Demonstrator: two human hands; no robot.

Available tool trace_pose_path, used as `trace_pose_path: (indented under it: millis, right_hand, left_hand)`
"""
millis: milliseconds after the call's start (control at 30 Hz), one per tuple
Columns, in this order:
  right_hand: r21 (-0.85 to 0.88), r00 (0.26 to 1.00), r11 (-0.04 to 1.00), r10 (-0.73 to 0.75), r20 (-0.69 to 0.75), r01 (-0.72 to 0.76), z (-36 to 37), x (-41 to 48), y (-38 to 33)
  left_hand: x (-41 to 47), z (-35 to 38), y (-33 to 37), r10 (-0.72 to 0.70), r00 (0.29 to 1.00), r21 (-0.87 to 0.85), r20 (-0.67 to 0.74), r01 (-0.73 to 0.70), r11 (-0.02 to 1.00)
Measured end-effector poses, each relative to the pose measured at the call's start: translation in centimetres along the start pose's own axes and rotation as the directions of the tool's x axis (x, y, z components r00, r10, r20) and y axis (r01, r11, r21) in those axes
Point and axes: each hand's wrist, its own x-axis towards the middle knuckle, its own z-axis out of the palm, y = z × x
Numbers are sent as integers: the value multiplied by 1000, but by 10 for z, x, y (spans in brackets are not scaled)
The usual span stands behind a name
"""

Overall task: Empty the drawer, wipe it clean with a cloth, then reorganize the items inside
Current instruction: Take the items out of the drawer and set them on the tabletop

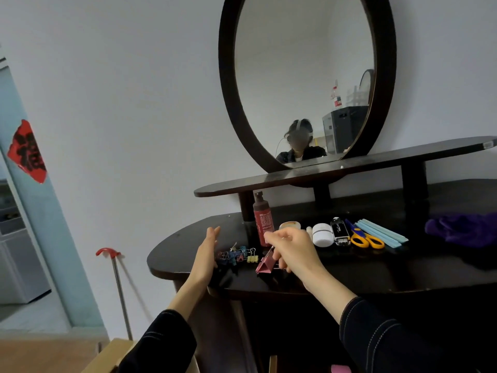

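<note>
Binder clip (265, 265), big pink one, on the dresser top (376, 267): my right hand (293, 254) pinches its wire handle. Left hand (207, 251) is flat and holds nothing, beside the small clips (238, 255). Probably still emptying; drawer not clearly in view. Next: fetch the purple cloth (462, 228).

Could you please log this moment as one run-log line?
left hand: open, beside small binder clips | right hand: pinching pink binder clip | purple cloth: lying on dresser top
</note>
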Motion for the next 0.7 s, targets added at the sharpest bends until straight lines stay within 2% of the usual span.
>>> trace_pose_path:
  millis: [100, 267, 333, 400, 467, 533, 600, 700]
  right_hand:
    - [87, 996, 996, 10, -94, -2, -5, -5, -2]
    - [70, 957, 998, 20, -289, 1, -15, -22, -3]
    - [88, 977, 996, -2, -215, 21, -22, -35, -5]
    - [76, 997, 995, -67, -38, 69, -30, -52, -10]
    - [8, 979, 985, -174, 103, 174, -37, -72, -7]
    - [-50, 952, 966, -241, 189, 254, -45, -94, 8]
    - [-72, 946, 976, -177, 270, 204, -58, -116, 41]
    - [-210, 952, 977, 99, 290, -38, -90, -140, 109]
  left_hand:
    - [-12, 0, -2, -2, 999, -6, -41, 2, 1000]
    - [-59, 6, -18, 95, 994, 60, -61, -91, 994]
    - [-84, 10, -27, 122, 990, 55, -67, -119, 991]
    - [-114, 15, -38, 197, 977, 134, -81, -185, 974]
    - [-150, 25, -52, 282, 957, 211, -66, -263, 941]
    - [-185, 40, -65, 336, 940, 192, -53, -321, 927]
    - [-211, 62, -77, 295, 955, 135, -27, -289, 948]
    - [-227, 100, -90, 47, 990, 128, 132, -64, 990]
